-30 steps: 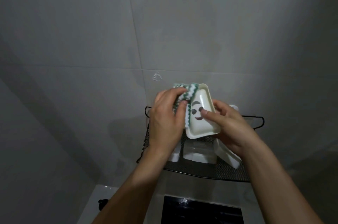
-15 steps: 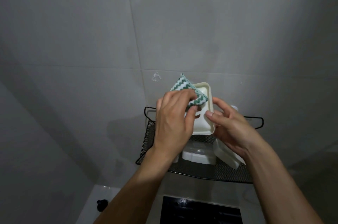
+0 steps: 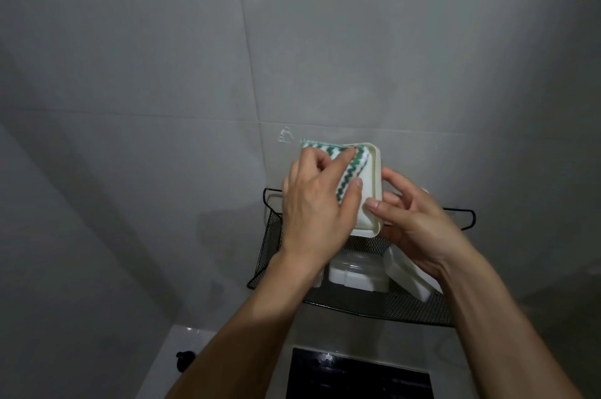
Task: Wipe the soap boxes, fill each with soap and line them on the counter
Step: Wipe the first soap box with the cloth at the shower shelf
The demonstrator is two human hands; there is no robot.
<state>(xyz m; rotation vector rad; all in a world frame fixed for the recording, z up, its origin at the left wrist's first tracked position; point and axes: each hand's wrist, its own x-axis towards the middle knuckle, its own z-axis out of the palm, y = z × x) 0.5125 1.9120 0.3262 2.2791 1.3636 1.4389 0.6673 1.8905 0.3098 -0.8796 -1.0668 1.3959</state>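
Observation:
A cream soap box (image 3: 370, 190) is held up in front of the wall above the black mesh rack (image 3: 374, 304). My right hand (image 3: 413, 219) grips it by its right edge, thumb on the front face. My left hand (image 3: 315, 206) holds a green-and-white zigzag cloth (image 3: 348, 171) and presses it on the box's left and upper part. The box's printed face is hidden under the cloth and hand. More white soap boxes lie in the rack below: one flat (image 3: 357, 275), one tilted (image 3: 413, 278) at the right.
Grey tiled walls meet in a corner on the left. Under the rack runs a white counter (image 3: 182, 340) with a small black knob (image 3: 185, 359) and a black glossy panel (image 3: 357, 376).
The cloth has gone from the box's left edge across its front, covering the smiley face. The box has turned to stand more upright in my right hand.

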